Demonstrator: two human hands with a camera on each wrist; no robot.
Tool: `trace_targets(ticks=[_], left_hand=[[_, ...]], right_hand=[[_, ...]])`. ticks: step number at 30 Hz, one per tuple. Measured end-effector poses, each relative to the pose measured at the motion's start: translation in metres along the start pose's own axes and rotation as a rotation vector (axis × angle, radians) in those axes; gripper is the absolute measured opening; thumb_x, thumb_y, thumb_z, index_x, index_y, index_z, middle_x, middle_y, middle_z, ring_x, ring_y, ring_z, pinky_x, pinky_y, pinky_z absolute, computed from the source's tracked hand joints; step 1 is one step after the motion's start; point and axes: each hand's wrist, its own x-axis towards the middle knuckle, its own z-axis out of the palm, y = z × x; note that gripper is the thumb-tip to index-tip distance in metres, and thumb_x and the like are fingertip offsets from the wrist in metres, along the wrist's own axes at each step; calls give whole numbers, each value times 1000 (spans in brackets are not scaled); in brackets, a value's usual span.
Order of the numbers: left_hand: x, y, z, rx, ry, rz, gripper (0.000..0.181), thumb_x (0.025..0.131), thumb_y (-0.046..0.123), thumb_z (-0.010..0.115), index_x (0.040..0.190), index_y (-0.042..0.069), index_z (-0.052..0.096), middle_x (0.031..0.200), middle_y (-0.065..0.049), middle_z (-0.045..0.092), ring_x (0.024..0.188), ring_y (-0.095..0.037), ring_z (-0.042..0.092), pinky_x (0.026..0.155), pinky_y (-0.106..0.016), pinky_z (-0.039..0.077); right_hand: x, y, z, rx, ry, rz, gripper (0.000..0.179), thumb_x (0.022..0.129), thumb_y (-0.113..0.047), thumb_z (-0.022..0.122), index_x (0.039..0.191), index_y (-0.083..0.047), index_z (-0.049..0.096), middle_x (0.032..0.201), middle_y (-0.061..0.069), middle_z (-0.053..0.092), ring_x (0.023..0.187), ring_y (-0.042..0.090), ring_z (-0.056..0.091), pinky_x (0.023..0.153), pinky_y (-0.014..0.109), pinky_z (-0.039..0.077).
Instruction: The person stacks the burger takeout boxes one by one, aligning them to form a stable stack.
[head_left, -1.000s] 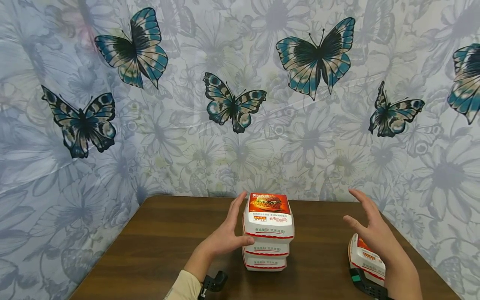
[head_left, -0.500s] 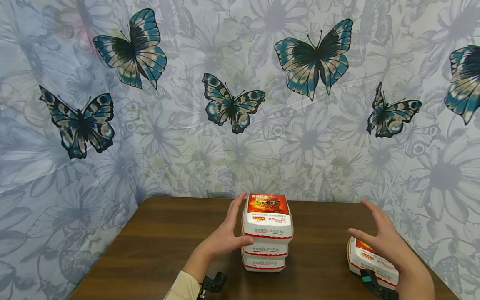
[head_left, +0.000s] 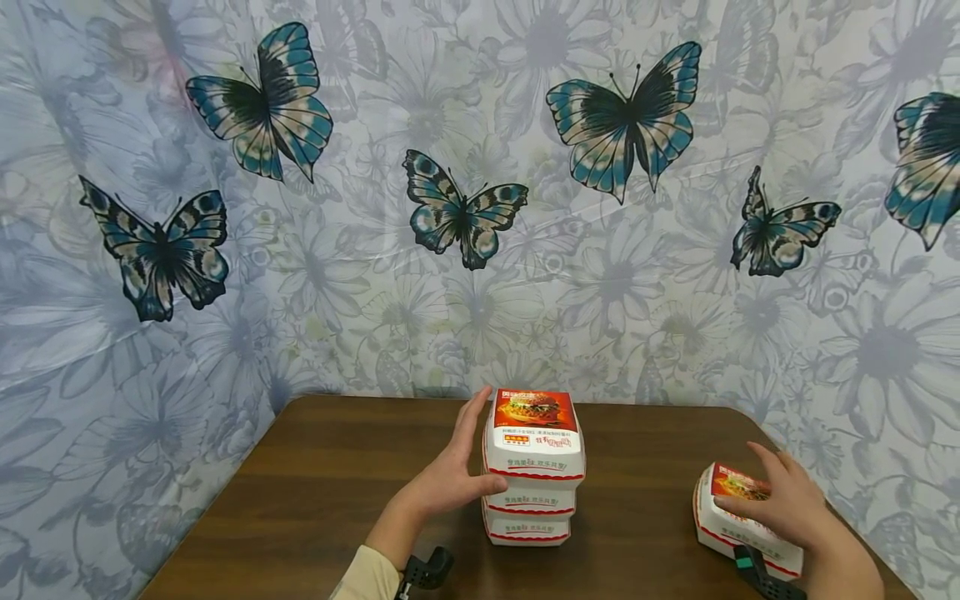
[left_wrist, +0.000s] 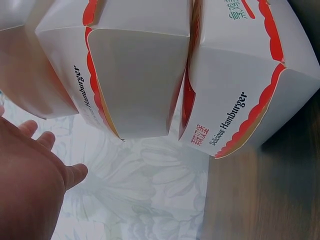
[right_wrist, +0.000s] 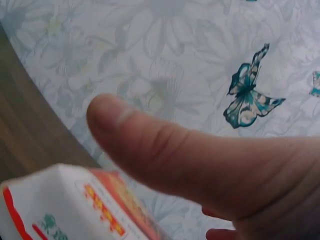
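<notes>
1. My left hand [head_left: 446, 479] stands beside the stack of three boxes [head_left: 534, 462], released, fingers long and spread from the thumb; I cannot tell whether any fingertip touches the card.
2. Those boxes are smooth white card with cut corners and sloping sides that bulge at a scalloped red seam; the top lid carries a red burger picture.
3. My right hand [head_left: 795, 508] hangs over the single box [head_left: 735, 537], thumb apart from gently bent fingers, grasping nothing.
4. That box, of the same faceted card, sits at an angle near the right edge of the table [head_left: 300, 483], well apart from the stack.
5. The table is dark brown with streaky wood grain and rounded far corners.
6. Behind it hangs a faintly creased floral backdrop [head_left: 337, 325] printed with teal butterflies [head_left: 626, 125].
</notes>
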Motion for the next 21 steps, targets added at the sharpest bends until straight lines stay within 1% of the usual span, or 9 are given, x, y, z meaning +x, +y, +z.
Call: trace_targets(ticks=[6,7,9,11,14,16,20,21], left_hand=[[-1,1,0,5,0,-6,113,76,74,69,156,49,-5,168,4,-10,155,-32,-4,113,-74,19],[0,1,0,4,1,-5,113,76,74,69,156,49,-5,168,4,-9,155,-32,-4,113,-74,19],[0,1,0,-1,-1,1,113,76,73,70,157,48,-5,168,4,-10,155,-33,-5,113,-74,19],[0,1,1,-4,-1,3,114,76,73,70,157,46,-5,168,5,-10,155,-32,-5,113,-74,19],[1,0,1,-14,-5,16,115,78,71,70,159,41,-5,168,5,-9,155,-32,-5,113,-74,18],[1,0,1,-20,-8,21,115,78,70,71,159,40,-5,168,5,-9,155,-31,-4,114,-74,18],[2,0,2,-26,-10,27,112,79,68,71,158,44,-5,168,5,-8,155,-30,-4,114,-73,18],[2,0,1,-26,-9,29,112,79,68,71,158,43,-5,167,5,-8,155,-30,-3,114,-73,18]], right_hand=[[-1,15,7,-64,-43,44,102,83,-53,73,144,14,26,133,50,34,116,64,40,86,74,38],[-1,17,7,-66,-59,50,102,83,-54,72,144,14,26,133,50,33,116,64,40,86,74,38],[-1,19,8,-62,-93,59,103,84,-55,71,145,14,24,134,50,33,117,65,38,85,75,38],[-2,20,8,-47,-130,67,103,85,-55,70,145,15,23,136,48,36,119,65,35,86,76,38],[-3,22,8,-6,-166,62,102,87,-52,70,146,16,22,136,46,40,121,63,32,87,75,38],[-3,23,8,24,-185,51,99,88,-49,70,145,17,23,136,48,38,121,63,31,87,74,38],[-2,24,9,94,-220,25,91,90,-42,69,144,17,26,136,52,26,120,65,28,88,73,39],[-2,24,9,108,-227,19,89,90,-40,69,143,17,26,136,52,25,120,65,28,88,73,39]])
